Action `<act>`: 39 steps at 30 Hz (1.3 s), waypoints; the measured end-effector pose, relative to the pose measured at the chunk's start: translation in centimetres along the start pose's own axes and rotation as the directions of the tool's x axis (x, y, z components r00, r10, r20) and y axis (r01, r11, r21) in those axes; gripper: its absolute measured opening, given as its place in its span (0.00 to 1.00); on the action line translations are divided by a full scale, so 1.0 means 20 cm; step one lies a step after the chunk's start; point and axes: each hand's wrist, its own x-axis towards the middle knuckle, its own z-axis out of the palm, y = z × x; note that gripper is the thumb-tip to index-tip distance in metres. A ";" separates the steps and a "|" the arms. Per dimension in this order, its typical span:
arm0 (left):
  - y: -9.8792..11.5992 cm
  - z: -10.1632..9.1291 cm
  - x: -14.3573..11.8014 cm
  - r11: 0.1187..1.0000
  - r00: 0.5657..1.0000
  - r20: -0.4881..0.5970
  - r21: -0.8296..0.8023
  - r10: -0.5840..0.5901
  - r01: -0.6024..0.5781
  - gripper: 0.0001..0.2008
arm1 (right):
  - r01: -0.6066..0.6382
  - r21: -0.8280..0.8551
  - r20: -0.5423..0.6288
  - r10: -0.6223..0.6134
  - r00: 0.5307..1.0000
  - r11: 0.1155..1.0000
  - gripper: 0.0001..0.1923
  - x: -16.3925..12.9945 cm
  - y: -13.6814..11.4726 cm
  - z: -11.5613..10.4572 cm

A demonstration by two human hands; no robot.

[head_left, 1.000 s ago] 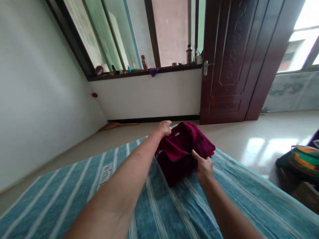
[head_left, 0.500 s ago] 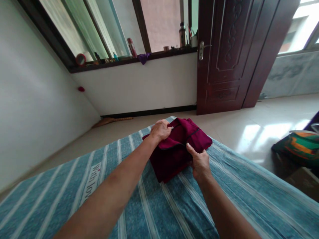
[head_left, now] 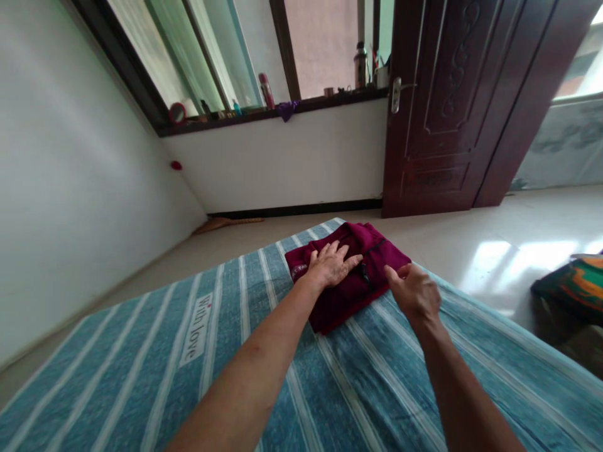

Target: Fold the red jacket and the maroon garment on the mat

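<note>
A folded maroon jacket (head_left: pixel 348 298) lies near the far corner of the bed, with a dark zip-like line across its top layer and some light lettering at its left side. My left hand (head_left: pixel 330 263) rests flat on top of it, fingers spread. At the jacket's right edge, my right hand (head_left: pixel 417 295) is closed, thumb and fingers pinching the cloth there. The fingertips of that hand are partly hidden.
A blue striped bedsheet (head_left: pixel 141 376) with a "With love" print covers the bed. Beyond stand a white wall (head_left: pixel 282 163), a window sill (head_left: pixel 217 124) with bottles and small items, and a dark red door (head_left: pixel 438 138). A green and orange bag (head_left: pixel 575 285) sits on the floor at right.
My left hand has gone from gripping the cloth to lying flat on the jacket. My right hand has shifted right to its edge. The top layer lies flatter, and the view has turned slightly left.
</note>
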 end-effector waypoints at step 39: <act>-0.10 0.26 -1.29 0.994 0.943 -0.330 0.110 0.044 -0.008 0.19 | 0.546 -0.117 -0.061 -0.555 0.830 0.829 0.28 -0.14 0.02 0.16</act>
